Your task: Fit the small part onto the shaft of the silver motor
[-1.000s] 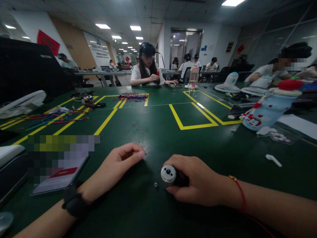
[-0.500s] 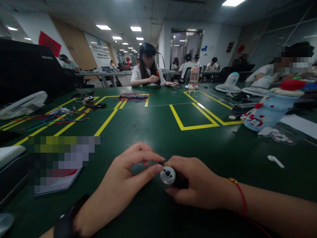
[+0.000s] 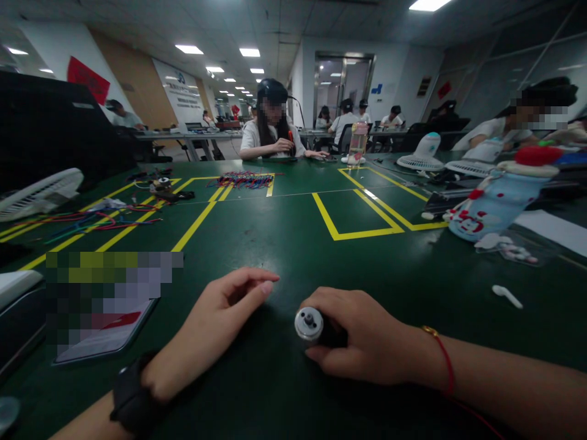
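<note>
My right hand [image 3: 360, 336] is wrapped around a small cylindrical motor [image 3: 309, 324]. Its round silver end face points toward me, showing a short central shaft and small dark holes. Most of the dark body is hidden inside my fist. Left of the motor and apart from it, my left hand [image 3: 229, 315] hovers over the green table [image 3: 275, 379]. Its thumb tip lies against the index finger in a loose pinch. Whether anything small sits between those fingertips, I cannot make out.
Yellow tape [image 3: 367, 234] marks the tabletop. A white earbud [image 3: 507, 296] and a blue bottle [image 3: 495, 205] are at the right. Coloured wires [image 3: 105, 219] and a leaning white fan [image 3: 43, 194] lie left. A co-worker [image 3: 270, 131] sits across, beyond a wire bundle [image 3: 245, 179].
My left hand has drawn back left, away from the motor, where its fingertips were touching near the end face. The right hand keeps its grip; the motor's shaft now shows more plainly.
</note>
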`<state>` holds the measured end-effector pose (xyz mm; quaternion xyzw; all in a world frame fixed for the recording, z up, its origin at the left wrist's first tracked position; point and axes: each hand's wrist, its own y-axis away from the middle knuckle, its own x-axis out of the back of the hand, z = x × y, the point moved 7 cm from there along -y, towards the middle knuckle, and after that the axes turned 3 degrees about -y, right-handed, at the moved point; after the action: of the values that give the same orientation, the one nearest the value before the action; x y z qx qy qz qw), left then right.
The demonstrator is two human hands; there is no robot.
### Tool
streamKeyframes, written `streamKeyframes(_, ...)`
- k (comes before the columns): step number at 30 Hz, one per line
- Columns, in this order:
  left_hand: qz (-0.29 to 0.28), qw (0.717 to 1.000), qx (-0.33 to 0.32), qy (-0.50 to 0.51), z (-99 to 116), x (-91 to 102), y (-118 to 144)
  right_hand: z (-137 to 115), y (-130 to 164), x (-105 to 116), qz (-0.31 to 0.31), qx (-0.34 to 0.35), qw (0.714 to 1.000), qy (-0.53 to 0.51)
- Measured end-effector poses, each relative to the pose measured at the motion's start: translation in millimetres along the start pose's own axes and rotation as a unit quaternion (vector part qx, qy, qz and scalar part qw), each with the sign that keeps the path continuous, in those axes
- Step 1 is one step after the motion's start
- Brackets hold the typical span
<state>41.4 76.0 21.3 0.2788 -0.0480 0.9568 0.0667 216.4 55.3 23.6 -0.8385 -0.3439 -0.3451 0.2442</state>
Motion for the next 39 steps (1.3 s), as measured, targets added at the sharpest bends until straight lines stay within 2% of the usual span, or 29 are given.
streamKeyframes(4, 0.056, 0.995, 0.059, 0.056, -28.7, 16.5, -12.4, 0.4, -0.1, 0.6, -0.004, -0.008, 1.000, -0.008)
streamKeyframes(8, 0.068, 0.990, 0.070, 0.106, -38.4, 17.3, -14.0, -0.3, -0.2, 0.4, -0.005, -0.009, 1.000, -0.012)
streamKeyframes(29, -0.001, 0.999, 0.034, -0.019, -18.6, 9.0, -9.8, -0.2, -0.5, 0.5, -0.002, -0.005, 1.000, -0.014)
streamKeyframes(32, 0.006, 0.999, -0.012, -0.045, -11.2, 7.1, -6.6, -0.5, -0.4, 0.0, 0.000, -0.006, 1.000, -0.011)
streamKeyframes(36, -0.006, 0.984, -0.153, -0.086, 21.9, -7.9, 8.5, 0.3, -0.5, -1.2, 0.008, -0.004, 1.000, -0.004)
streamKeyframes(39, -0.038, 0.975, -0.203, -0.082, 43.1, -23.3, 19.2, 0.5, -1.1, -2.6, 0.013, 0.003, 1.000, 0.003)
